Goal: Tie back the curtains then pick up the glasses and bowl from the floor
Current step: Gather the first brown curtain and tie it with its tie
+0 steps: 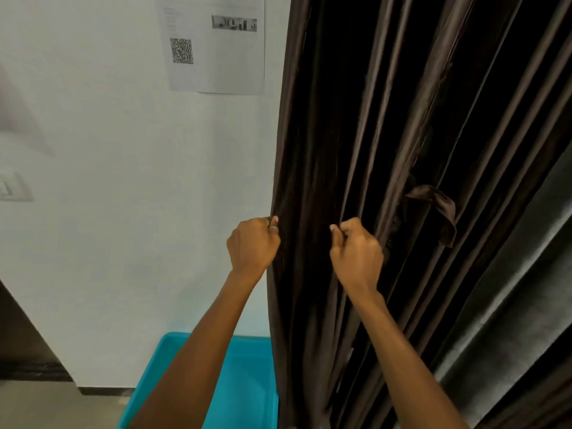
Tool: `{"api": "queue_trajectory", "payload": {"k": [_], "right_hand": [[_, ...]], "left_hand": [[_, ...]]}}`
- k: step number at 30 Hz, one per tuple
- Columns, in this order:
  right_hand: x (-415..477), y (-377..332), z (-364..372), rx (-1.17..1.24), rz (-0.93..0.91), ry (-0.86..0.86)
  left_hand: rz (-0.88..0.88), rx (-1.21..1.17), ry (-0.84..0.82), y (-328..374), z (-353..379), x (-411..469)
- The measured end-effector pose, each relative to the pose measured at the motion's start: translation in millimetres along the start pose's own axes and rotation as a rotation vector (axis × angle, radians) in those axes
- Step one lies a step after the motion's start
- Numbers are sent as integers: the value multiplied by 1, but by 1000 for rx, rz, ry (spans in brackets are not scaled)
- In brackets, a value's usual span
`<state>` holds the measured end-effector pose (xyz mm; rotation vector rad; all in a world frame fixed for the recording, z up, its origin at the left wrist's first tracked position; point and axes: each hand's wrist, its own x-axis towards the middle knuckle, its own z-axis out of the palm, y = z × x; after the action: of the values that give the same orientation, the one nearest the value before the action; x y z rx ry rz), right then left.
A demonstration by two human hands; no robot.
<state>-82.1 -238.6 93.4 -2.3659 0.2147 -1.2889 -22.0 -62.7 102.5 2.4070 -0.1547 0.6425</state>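
On my far left I see a light switch [12,187] on the white wall [108,134], then a printed sheet [216,44] with a QR code higher up. Low down sits a turquoise bin [247,382], partly behind my left forearm. My left hand [253,246] has its fingers [274,222] clenched on the left edge of the dark brown curtain [402,119]. Just beside it, my right hand [356,252] is pinched shut on a pleat. Further right a fabric tie-back [439,209] hangs among the folds.
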Motion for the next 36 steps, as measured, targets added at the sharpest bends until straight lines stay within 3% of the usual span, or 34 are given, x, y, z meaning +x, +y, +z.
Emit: {"api": "queue_trajectory", "payload": {"k": [7,19,25,36], "right_hand": [[-8,-34,16,123,-75,-121],[-4,-29,32,249,-2,-187],[-3,-20,33,291,-40,-204],[-4,-23,32,327,25,-210]], "left_hand": [[86,-73,-145,25,7,-10],[220,-93,-420,27,1,4],[10,-372,-663,29,-7,9],[69,-63,-415,60,-3,11]]}}
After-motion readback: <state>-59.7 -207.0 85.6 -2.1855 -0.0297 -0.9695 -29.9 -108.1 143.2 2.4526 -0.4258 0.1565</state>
